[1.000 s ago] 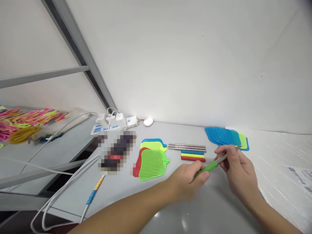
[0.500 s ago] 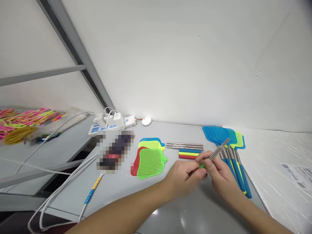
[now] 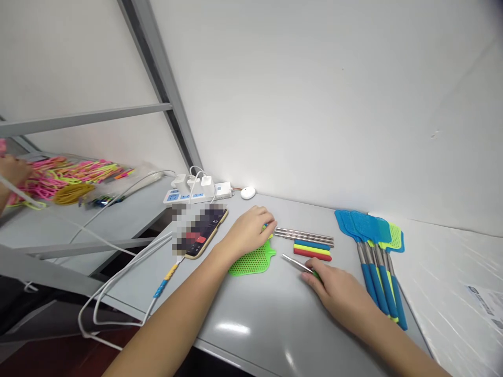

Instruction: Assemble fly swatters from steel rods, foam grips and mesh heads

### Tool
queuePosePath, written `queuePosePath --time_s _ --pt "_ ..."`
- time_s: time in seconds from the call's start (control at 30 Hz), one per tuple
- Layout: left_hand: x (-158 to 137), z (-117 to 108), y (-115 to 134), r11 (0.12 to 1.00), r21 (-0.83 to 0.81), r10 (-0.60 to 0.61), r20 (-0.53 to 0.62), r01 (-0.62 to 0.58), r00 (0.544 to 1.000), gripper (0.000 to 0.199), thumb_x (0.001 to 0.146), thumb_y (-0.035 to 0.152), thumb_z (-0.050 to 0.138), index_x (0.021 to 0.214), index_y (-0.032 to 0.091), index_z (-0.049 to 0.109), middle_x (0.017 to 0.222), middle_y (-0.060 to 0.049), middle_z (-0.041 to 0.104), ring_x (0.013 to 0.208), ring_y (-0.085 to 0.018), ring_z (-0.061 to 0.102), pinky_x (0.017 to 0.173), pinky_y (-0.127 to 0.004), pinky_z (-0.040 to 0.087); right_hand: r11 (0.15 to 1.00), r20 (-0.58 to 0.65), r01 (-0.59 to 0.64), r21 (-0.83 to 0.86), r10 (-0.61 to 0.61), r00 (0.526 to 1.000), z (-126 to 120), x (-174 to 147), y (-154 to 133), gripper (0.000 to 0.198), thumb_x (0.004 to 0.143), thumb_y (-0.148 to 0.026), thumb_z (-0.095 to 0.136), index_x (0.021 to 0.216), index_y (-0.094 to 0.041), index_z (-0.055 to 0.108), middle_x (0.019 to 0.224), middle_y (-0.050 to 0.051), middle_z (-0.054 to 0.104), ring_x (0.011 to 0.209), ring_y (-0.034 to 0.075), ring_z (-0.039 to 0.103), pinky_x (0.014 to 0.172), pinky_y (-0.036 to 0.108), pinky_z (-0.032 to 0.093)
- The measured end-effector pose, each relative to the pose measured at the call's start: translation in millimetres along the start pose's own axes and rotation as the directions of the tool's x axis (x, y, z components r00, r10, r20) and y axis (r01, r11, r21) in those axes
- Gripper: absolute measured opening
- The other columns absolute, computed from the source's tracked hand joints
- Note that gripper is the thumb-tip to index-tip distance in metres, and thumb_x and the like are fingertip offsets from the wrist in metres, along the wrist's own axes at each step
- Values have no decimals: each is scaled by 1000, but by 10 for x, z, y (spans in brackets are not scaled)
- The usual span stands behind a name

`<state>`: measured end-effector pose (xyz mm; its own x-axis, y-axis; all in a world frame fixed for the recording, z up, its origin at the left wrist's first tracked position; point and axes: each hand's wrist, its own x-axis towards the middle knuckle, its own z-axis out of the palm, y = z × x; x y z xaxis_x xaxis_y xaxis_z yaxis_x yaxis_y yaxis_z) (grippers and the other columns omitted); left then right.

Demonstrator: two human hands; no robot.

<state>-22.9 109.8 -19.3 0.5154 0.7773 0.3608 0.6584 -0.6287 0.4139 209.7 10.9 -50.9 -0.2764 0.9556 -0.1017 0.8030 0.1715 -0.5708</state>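
Head view: the left hand (image 3: 249, 230) lies over the pile of swatter heads at the middle of the counter (image 3: 243, 309), its fingers bent down at the neck end; whether it has pinched one cannot be told. Beneath it the green swatter head (image 3: 251, 263) shows, with bits of blue and yellow by the fingertips. The right hand (image 3: 334, 285) is closed around a green handle (image 3: 316, 275), mostly hidden in the grip, whose metal rod (image 3: 294, 262) points left toward the green head, apart from it. Behind the rod lie spare rods (image 3: 304, 236) and, just in front of those, blue, yellow and red handles (image 3: 312, 250) side by side. Finished swatters (image 3: 367, 225), blue and yellow, overlap at the right. A phone (image 3: 212, 230) lies left of the left hand, near a power strip (image 3: 198, 196).
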Motion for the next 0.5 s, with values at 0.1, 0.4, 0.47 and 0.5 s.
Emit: queuePosePath --time_s 0.1,0.4,0.47,0.5 --pt "-93 23 -29 999 46 18 45 -20 999 26 93 31 42 87 19 65 90 -6 60 91 -21 51 83 -35 41 991 16 -26 -131 29 999 44 -3 -51 33 98 -44 27 87 -23 50 76 3 63 67 20 58 55 27 25" --pt "-120 18 64 1000 -15 2 116 0 993 21 89 30 47 84 21 65 90 -5 61 91 -21 51 82 -35 42 956 36 -22 -293 34 999 64 9 -42 35 99 -44 23 81 -24 46 66 0 61 60 17 55 52 26 21" --pt "-139 -24 48 1000 -10 6 189 -4 982 15 85 27 52 85 23 67 93 -5 60 94 -22 50 85 -35 41 957 26 -25 -291 34 999 63 25 -47 36 99 -44 22 82 -25 47 67 0 61 62 17 56 53 26 21" --pt "-150 -48 38 1000 -5 1 222 0 975 14 82 27 55 87 24 68 96 -4 60 96 -22 49 87 -36 40 958 23 -26 -286 34 999 59 31 -53 36 99 -45 23 82 -25 47 68 0 62 62 17 56 53 26 21"
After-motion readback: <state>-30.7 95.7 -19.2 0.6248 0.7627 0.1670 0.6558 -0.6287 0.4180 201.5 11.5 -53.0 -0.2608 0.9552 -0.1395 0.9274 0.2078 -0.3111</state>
